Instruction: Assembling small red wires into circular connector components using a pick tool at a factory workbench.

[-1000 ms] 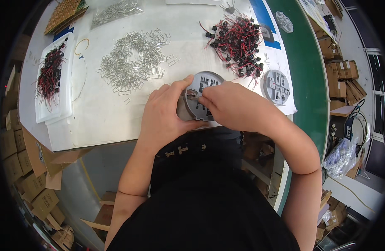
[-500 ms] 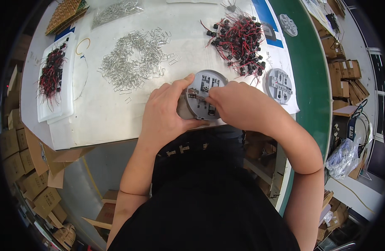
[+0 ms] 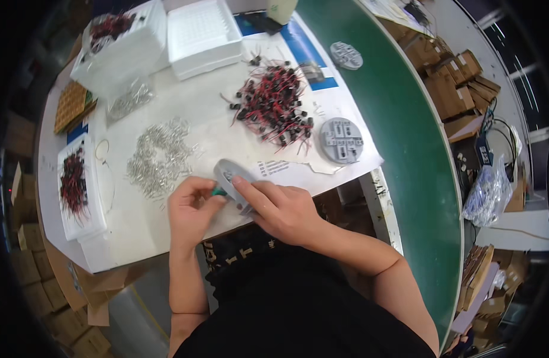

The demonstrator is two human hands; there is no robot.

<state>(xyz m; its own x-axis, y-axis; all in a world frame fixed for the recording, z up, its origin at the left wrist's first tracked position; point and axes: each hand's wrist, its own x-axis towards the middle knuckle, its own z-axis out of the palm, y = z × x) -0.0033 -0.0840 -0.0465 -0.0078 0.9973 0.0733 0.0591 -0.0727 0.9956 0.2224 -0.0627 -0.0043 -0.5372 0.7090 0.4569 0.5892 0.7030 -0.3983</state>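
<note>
A round grey plastic housing [image 3: 227, 173] stands tilted on edge near the front of the table. My right hand [image 3: 283, 212] grips it from the right, fingers laid over its face. At its left side, my left hand [image 3: 194, 209] pinches a small green piece [image 3: 218, 191] against or just beside the housing. Most of that piece is hidden by the fingers, and I cannot tell whether it sits inside the housing. A heap of small U-shaped metal clips [image 3: 158, 158] lies beyond my left hand. Past the housing is a pile of black round parts with red wires [image 3: 274, 104].
Another grey housing [image 3: 342, 140] lies to the right, and one more [image 3: 346, 55] on the green surface [image 3: 384, 107]. White foam trays [image 3: 206, 36] stand at the back. A white tray of wired parts [image 3: 95, 221] is on the left, near a clear bag of clips [image 3: 131, 100].
The housing has turned from facing up to tilted on edge. My right hand has gone from working inside it to gripping it; my left has let go and pinches a green piece. The view has shifted.
</note>
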